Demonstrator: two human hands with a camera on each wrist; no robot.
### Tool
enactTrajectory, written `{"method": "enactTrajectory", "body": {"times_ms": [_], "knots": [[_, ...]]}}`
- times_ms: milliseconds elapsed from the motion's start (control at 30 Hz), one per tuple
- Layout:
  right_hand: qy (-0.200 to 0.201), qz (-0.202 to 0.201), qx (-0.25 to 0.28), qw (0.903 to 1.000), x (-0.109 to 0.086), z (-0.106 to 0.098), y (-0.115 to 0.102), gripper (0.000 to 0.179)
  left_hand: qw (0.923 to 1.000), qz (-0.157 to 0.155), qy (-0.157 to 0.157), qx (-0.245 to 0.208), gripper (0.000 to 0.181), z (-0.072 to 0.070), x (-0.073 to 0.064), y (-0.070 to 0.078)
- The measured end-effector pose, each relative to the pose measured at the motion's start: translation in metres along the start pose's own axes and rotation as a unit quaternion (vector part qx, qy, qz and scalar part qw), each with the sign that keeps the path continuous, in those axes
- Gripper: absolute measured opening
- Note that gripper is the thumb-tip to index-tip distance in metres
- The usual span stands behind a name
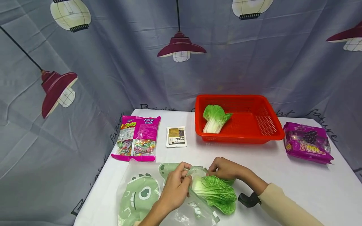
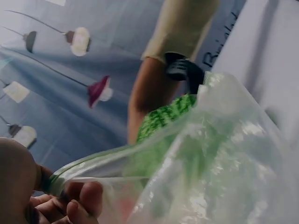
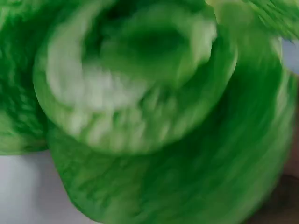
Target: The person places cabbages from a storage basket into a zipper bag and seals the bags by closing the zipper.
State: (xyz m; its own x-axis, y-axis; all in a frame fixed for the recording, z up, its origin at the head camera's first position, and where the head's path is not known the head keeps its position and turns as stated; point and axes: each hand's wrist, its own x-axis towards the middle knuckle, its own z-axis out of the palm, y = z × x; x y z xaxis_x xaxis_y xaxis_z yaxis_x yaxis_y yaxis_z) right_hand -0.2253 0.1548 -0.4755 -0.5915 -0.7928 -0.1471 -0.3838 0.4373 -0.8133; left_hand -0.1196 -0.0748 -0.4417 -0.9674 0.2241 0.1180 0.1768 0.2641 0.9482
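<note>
A leafy green cabbage [image 1: 216,190] lies on its side, its pale base inside the mouth of a clear zip bag [image 1: 195,213] printed with a green dinosaur. My left hand [image 1: 176,185] pinches the near rim of that bag; the left wrist view shows the film [image 2: 201,172] stretched away from the fingers. On the far side of the cabbage, my right hand [image 1: 224,168] has curled fingers at the bag's other rim and appears to pinch it; its fingertips are partly hidden. Blurred cabbage leaves [image 3: 140,116] fill the right wrist view.
Behind stands a red basket [image 1: 243,139] holding another cabbage [image 1: 215,119]. A pink candy bag [image 1: 138,138] and a small flat packet [image 1: 176,137] lie to its left. At the right is a purple packet [image 1: 308,142]. A grey curtain [image 1: 240,62] borders the white table [image 1: 271,163].
</note>
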Motion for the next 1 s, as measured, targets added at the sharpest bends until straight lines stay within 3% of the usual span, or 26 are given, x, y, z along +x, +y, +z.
{"method": "enactTrajectory", "body": {"times_ms": [167, 267, 433, 667, 833, 1000], "knots": [[-0.010, -0.026, 0.033, 0.9991, -0.025, -0.012, -0.018, 0.034, 0.9995, -0.010, -0.013, -0.029, 0.030, -0.018, -0.010, 0.016], [-0.010, -0.047, 0.030, 0.9984, -0.039, -0.023, -0.036, 0.033, 0.9997, 0.001, -0.013, -0.022, 0.033, -0.029, -0.013, 0.029], [-0.020, -0.076, 0.043, 0.9960, -0.057, -0.044, -0.071, 0.026, 0.9976, 0.066, 0.017, 0.008, 0.039, -0.049, -0.016, 0.057], [0.001, -0.131, 0.033, 0.9909, -0.073, -0.064, -0.117, 0.021, 0.9812, 0.177, 0.058, 0.053, 0.044, -0.074, -0.019, 0.091], [0.030, -0.167, 0.017, 0.9853, -0.077, -0.072, -0.138, 0.021, 0.9683, 0.220, 0.087, 0.080, 0.046, -0.084, -0.017, 0.106], [0.045, -0.167, -0.007, 0.9849, -0.077, -0.079, -0.147, 0.020, 0.9645, 0.230, 0.096, 0.087, 0.046, -0.088, -0.014, 0.114]]}}
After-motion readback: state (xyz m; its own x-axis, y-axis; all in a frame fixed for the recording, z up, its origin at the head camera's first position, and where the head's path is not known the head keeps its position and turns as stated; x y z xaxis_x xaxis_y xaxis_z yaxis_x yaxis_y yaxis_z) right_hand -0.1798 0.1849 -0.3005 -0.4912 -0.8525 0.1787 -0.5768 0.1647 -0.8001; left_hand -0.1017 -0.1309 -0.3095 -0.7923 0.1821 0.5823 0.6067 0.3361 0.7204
